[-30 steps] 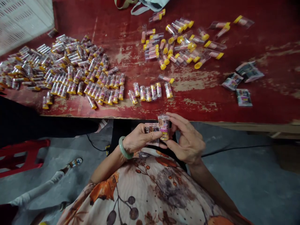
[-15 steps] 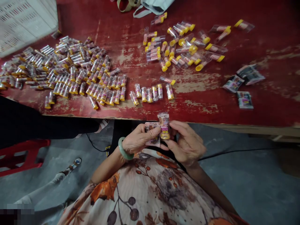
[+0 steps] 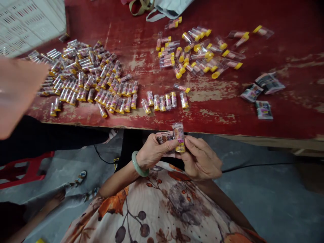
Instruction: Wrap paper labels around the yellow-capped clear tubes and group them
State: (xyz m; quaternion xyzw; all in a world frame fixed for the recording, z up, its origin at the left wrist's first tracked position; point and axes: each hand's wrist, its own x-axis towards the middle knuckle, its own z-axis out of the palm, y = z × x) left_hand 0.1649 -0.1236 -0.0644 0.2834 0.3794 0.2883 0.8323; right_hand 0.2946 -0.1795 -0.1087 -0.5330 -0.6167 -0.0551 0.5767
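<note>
Close to my body, below the table edge, my left hand [image 3: 154, 150] is closed on a stack of small printed packets [image 3: 164, 136], its thumb also against a clear tube. That tube [image 3: 179, 136] stands nearly upright with its yellow cap at the bottom and a printed wrapper around it. From the other side, the fingers of my right hand [image 3: 202, 158] pinch the tube. On the red table [image 3: 146, 74] beyond, several wrapped tubes [image 3: 162, 102] stand in a short row. Three loose packets [image 3: 264, 109] lie at the right.
A large pile of wrapped tubes [image 3: 81, 77] covers the table's left part. Clear tubes with yellow caps [image 3: 199, 54] lie scattered at the back. A white crate [image 3: 30, 25] sits at the far left, below it a blurred orange sheet [image 3: 20, 91] and a red stool [image 3: 27, 168].
An orange sheet has come into view at the left, over part of the pile. Another person's arm now shows at the lower left. My hands have barely moved, still around the tube and packets.
</note>
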